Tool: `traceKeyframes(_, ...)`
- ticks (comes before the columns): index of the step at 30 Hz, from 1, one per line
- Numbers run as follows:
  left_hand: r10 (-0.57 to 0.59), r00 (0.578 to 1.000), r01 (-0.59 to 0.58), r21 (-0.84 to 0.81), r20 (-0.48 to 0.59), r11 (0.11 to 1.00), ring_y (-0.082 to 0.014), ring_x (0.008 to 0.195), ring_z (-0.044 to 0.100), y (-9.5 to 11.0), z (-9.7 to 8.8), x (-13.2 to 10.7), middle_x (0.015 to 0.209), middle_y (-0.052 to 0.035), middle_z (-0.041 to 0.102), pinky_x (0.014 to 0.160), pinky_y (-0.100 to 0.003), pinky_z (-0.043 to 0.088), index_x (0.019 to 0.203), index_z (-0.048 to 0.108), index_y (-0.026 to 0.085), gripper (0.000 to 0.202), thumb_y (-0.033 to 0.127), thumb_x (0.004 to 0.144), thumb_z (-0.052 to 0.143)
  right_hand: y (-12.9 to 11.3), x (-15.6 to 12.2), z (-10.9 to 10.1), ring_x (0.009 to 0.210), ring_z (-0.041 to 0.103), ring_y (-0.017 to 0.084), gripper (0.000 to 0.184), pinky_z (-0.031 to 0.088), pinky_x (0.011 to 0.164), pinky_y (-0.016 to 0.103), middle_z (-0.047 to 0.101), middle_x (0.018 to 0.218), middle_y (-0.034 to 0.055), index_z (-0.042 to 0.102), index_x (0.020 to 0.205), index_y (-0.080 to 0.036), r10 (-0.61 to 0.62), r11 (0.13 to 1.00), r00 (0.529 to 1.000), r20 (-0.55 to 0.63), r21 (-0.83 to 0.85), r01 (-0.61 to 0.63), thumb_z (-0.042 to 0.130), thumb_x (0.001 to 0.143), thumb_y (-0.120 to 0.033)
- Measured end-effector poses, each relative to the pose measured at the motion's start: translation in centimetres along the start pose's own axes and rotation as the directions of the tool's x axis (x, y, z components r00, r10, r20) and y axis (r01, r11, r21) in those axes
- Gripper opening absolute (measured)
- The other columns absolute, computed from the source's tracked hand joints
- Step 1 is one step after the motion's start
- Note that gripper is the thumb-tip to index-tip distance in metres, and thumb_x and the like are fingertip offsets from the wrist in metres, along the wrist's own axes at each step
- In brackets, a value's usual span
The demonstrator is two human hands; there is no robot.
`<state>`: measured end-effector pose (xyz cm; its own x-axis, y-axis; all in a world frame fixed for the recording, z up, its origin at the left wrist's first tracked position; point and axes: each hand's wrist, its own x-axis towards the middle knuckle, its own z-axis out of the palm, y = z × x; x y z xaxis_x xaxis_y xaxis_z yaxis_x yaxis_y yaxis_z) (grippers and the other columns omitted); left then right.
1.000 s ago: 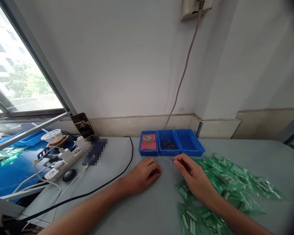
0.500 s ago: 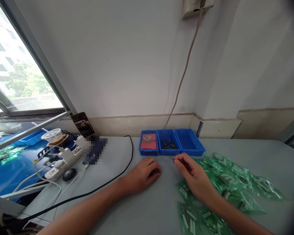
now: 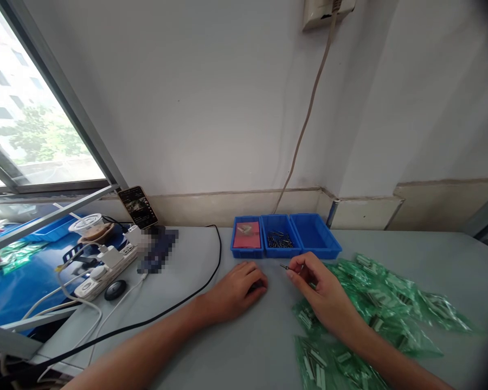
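Observation:
My right hand (image 3: 323, 292) pinches a small thin metal pin (image 3: 284, 267) between thumb and fingertips, just in front of three joined blue bins (image 3: 285, 237). The left bin holds a pink sheet (image 3: 246, 235), the middle one several dark pins (image 3: 278, 239), and the right one looks bare. My left hand (image 3: 238, 291) rests on the grey table (image 3: 195, 325) with its fingers curled under; whether it holds anything is hidden. Green plastic bags of small parts (image 3: 374, 309) lie under and to the right of my right wrist.
A black cable (image 3: 179, 300) curves across the table on the left. A white power strip with plugs (image 3: 106, 265), a propped phone (image 3: 138, 207) and a lidded cup (image 3: 87, 225) stand at the far left by the window. A beige cord (image 3: 305, 116) hangs down the wall from a socket.
My right hand has shifted very slightly with the pin held in it. My left hand has stayed where it was.

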<state>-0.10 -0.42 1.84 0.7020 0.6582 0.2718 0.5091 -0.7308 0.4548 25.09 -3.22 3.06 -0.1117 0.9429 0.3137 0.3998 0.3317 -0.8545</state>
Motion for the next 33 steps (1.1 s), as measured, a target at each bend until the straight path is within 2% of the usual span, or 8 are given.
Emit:
traceKeyframes(9, 0.002, 1.0, -0.002, 0.007, -0.002, 1.0, -0.0212, 0.102, 0.059, -0.1, 0.2, -0.1, 0.107, -0.0057, 0.063, 0.094, -0.033, 0.049, 0.11, 0.061, 0.021, 0.005, 0.023, 0.108, 0.056, 0.4, 0.0, 0.1, 0.076, 0.055, 0.021, 0.017, 0.046, 0.07, 0.033, 0.062, 0.087, 0.0007, 0.062, 0.096, -0.026, 0.027, 0.999, 1.0, 0.004, 0.039, -0.027, 0.06, 0.102, -0.042)
traceKeyframes(19, 0.0, 1.0, 0.0, 0.0, -0.003, 1.0, -0.0206, 0.101, 0.059, -0.1, 0.1, 0.0, 0.107, -0.0054, 0.063, 0.094, -0.032, 0.048, 0.11, 0.061, 0.02, 0.005, 0.022, 0.107, 0.057, 0.3, 0.1, 0.0, 0.083, 0.06, 0.023, 0.031, 0.045, 0.071, 0.032, 0.069, 0.09, 0.0032, 0.067, 0.095, -0.025, 0.038, 0.999, 0.999, 0.03, 0.035, -0.039, 0.05, 0.106, -0.049)
traceKeyframes(24, -0.005, 1.0, 0.005, -0.003, 0.003, 1.0, -0.0207, 0.101, 0.059, 0.1, 0.0, 0.0, 0.107, -0.0054, 0.063, 0.093, -0.032, 0.049, 0.109, 0.061, 0.02, 0.004, 0.021, 0.107, 0.058, 1.1, -0.1, 0.1, 0.076, 0.057, 0.022, 0.035, 0.045, 0.067, 0.032, 0.065, 0.085, 0.0023, 0.068, 0.103, -0.026, 0.081, 0.996, 0.996, 0.021, 0.041, -0.082, 0.047, 0.107, -0.054)
traceKeyframes(28, -0.008, 1.0, 0.008, 0.001, 0.002, 1.0, -0.0209, 0.101, 0.059, 0.1, 0.0, 0.1, 0.107, -0.0056, 0.063, 0.093, -0.032, 0.049, 0.109, 0.061, 0.021, 0.004, 0.021, 0.107, 0.058, 1.5, -0.1, 0.2, 0.075, 0.056, 0.022, 0.036, 0.046, 0.066, 0.033, 0.063, 0.089, 0.0022, 0.065, 0.111, -0.026, 0.1, 0.994, 0.995, 0.015, 0.049, -0.101, 0.046, 0.108, -0.056)
traceKeyframes(33, -0.006, 1.0, 0.006, -0.003, 0.005, 1.0, -0.0207, 0.101, 0.059, 0.1, -0.1, 0.1, 0.107, -0.0055, 0.063, 0.093, -0.032, 0.049, 0.109, 0.061, 0.021, 0.004, 0.022, 0.107, 0.058, 1.5, -0.1, 0.3, 0.073, 0.052, 0.02, 0.03, 0.045, 0.067, 0.033, 0.057, 0.086, -0.0004, 0.06, 0.109, -0.027, 0.085, 0.994, 0.996, 0.003, 0.064, -0.085, 0.048, 0.108, -0.055)
